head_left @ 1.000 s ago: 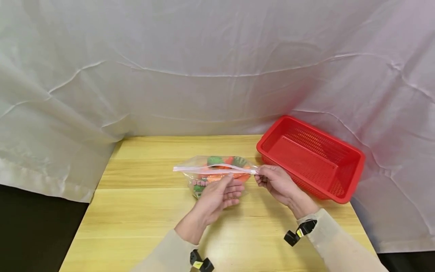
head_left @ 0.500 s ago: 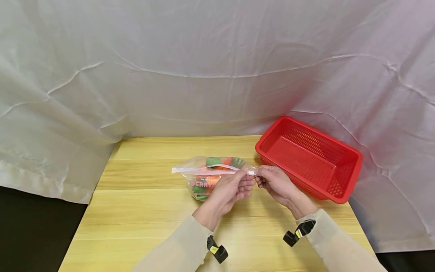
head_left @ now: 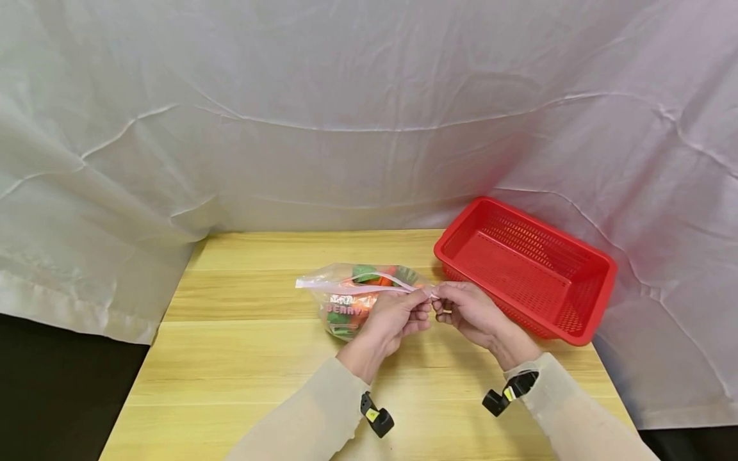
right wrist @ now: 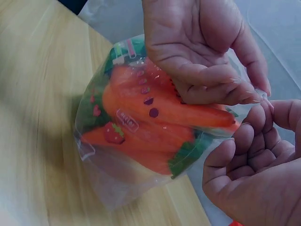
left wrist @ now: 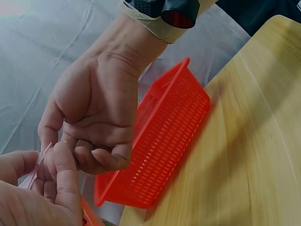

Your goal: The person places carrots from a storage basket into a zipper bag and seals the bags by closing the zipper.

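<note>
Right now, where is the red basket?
In the head view the basket sits on the table's far right side, just behind the right hand and right of the bag.

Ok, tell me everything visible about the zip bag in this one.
The zip bag is clear, thin plastic with a pinkish zip strip along its top and printed strawberries and lettering on the front. Inside lie orange, carrot-like pieces with green parts. It is held upright, with its base on the wooden table, just left of the red basket. The left hand and right hand both pinch the strip's right end.
</note>
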The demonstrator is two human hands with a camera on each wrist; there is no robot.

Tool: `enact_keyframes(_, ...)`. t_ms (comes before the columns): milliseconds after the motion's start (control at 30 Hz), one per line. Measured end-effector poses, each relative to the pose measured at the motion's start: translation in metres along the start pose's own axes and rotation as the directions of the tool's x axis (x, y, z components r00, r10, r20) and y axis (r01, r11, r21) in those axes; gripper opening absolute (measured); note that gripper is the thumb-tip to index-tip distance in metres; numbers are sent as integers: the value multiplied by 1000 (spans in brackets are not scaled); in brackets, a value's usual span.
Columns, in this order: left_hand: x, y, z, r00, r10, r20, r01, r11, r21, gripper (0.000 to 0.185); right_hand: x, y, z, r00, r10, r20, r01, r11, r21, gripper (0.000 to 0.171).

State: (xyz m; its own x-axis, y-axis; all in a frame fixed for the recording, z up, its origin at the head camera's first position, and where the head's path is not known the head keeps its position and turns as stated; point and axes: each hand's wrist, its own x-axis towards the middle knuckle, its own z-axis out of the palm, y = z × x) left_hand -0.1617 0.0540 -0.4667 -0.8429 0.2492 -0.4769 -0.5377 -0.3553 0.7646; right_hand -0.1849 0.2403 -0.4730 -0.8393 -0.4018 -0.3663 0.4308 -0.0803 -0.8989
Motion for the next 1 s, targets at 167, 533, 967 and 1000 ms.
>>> enact_keyframes(167, 1, 1, 1, 1000, 22, 5, -22, 1000, -22, 13, -3, -3, -1, 997, 35, 63, -40, 996, 75, 29)
enact_keyframes(533, 0, 1, 4, 999, 49, -14, -49, 999, -17, 14, -4, -6, -2, 997, 36, 67, -41, 996, 74, 25)
enact_keyframes(967, -2, 3, -1, 997, 73, -32, -74, 996, -40, 11, 4, -5, 0, 994, -26, 110, 17, 997, 75, 31)
enact_keyframes(1000, -3, 3, -2, 996, 79, -36, -80, 996, -42, 11, 4, -5, 0, 993, -24, 112, 16, 997, 76, 31)
